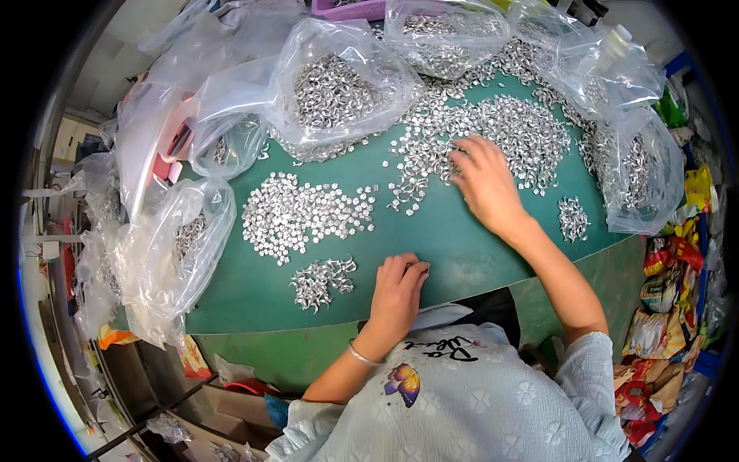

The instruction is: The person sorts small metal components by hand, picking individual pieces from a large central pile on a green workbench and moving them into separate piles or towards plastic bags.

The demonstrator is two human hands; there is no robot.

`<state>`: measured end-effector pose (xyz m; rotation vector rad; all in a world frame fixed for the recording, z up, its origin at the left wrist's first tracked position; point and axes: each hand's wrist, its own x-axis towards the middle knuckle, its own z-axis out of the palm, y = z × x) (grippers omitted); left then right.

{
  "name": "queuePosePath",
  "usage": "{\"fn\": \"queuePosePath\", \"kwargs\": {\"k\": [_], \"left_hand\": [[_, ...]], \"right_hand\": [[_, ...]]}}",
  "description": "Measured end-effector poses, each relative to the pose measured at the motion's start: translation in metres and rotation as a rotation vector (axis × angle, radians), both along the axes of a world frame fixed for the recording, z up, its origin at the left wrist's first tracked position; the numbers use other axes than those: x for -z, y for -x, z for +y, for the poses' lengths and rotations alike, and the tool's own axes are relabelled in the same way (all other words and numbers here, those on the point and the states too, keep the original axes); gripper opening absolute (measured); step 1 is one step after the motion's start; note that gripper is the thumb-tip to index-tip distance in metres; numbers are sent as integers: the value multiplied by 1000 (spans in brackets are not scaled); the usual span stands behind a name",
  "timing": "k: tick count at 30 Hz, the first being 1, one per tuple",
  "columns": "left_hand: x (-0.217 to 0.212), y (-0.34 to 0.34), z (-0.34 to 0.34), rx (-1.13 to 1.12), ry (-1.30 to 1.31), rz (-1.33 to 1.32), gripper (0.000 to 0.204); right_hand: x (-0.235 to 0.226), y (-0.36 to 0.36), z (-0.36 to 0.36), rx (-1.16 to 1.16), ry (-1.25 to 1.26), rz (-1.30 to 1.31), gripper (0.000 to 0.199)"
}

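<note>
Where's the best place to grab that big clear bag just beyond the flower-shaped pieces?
Probably low on both flanks, coming from the person's side. The clear bag is limp film with no handle in view, and the silvery pieces inside bunch in its middle, so cupping that bulge should hold steadier than pinching loose plastic.

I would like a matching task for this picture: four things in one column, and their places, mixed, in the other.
Things:
1. Left hand
2. Right hand
3. Flower-shaped metal pieces
4. Purple container

Places:
A. At the near-left side of the large silver pile
B. At the picture's top edge, beyond the plastic bags
C. Near the front edge of the green table
D. Just beyond the small heap of silver crescents

Right pairs: 1-C, 2-A, 3-D, 4-B.
</note>
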<state>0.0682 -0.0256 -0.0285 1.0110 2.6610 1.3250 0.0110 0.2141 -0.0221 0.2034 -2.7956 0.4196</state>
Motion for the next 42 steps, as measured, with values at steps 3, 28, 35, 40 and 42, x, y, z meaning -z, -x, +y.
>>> {"fn": "queuePosePath", "kwargs": {"k": [3, 28, 35, 40, 42], "left_hand": [[0, 1, 1, -17, 16, -6, 23], [-3, 6, -6, -14, -4, 0, 25], [-1, 3, -11, -47, -18, -26, 24], [2, 4, -14, -35, -17, -14, 28], [4, 3, -11, -80, -63, -82, 33]], "right_hand": [[-8, -14, -6, 52, -32, 4, 48], [0, -14, -51, -144, 26, 88, 17], [-3, -28, -40, -58, 64, 87, 14], [-20, -44, -48, -105, 179, 62, 13], [-14, -53, -63, -195, 270, -19, 14]]}}
